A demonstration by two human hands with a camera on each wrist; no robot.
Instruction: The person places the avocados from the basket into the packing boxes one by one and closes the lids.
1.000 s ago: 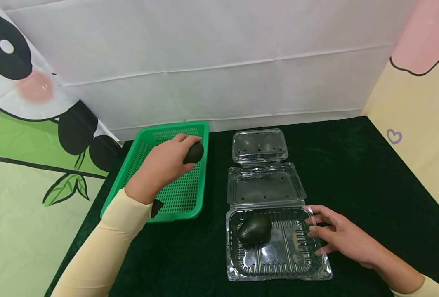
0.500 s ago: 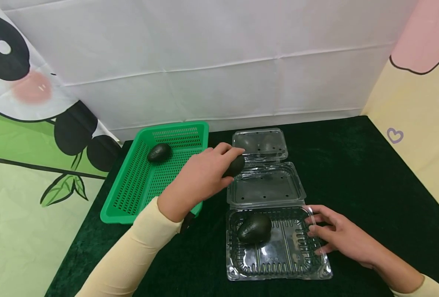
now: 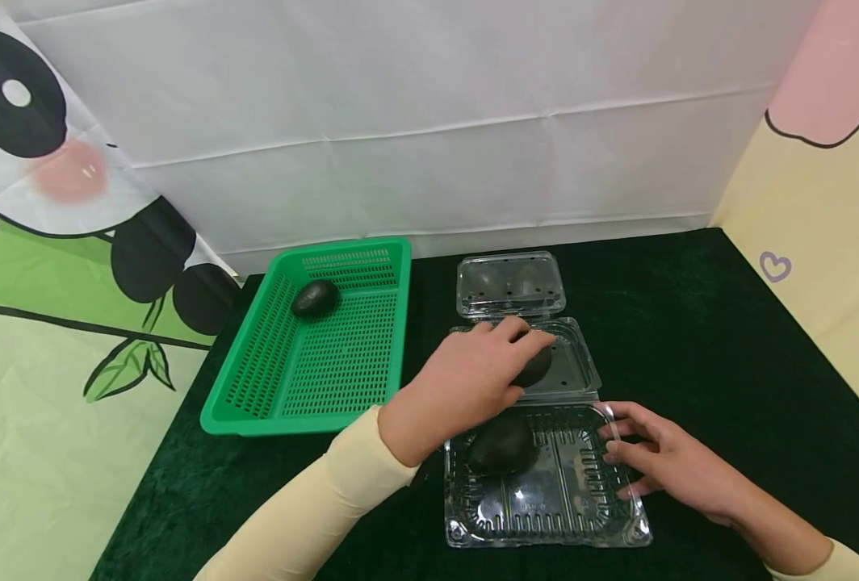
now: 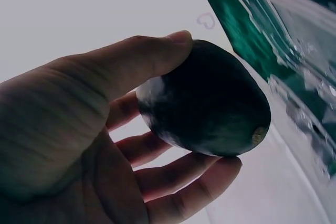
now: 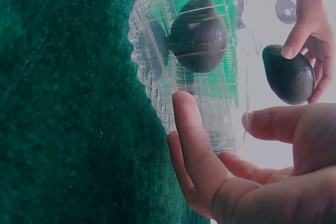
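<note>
My left hand (image 3: 466, 379) grips a dark avocado (image 4: 205, 98) between thumb and fingers. In the head view it hangs above the hinge side of an open clear plastic clamshell (image 3: 546, 532). A second avocado (image 3: 502, 448) lies in the left part of the clamshell's base, seen through the wall in the right wrist view. The clamshell's lid (image 3: 578, 355) is folded back, partly covered by my left hand. At the base's right edge my right hand (image 3: 672, 460) touches the side wall and rim with loosely spread fingers.
On the left stands a green perforated basket (image 3: 400, 323) with one avocado (image 3: 316, 298) in its far left corner. Behind the open lid sits another clear clamshell (image 3: 511, 284) with two dim rounded shapes inside. Dark green cloth (image 3: 691, 323) covers the table, and a white sheet (image 3: 429, 121) hangs behind.
My left hand has carried the avocado rightward from over the green basket to above the open clamshell, uncovering the avocado in the basket. The right hand has stayed at the clamshell's edge.
</note>
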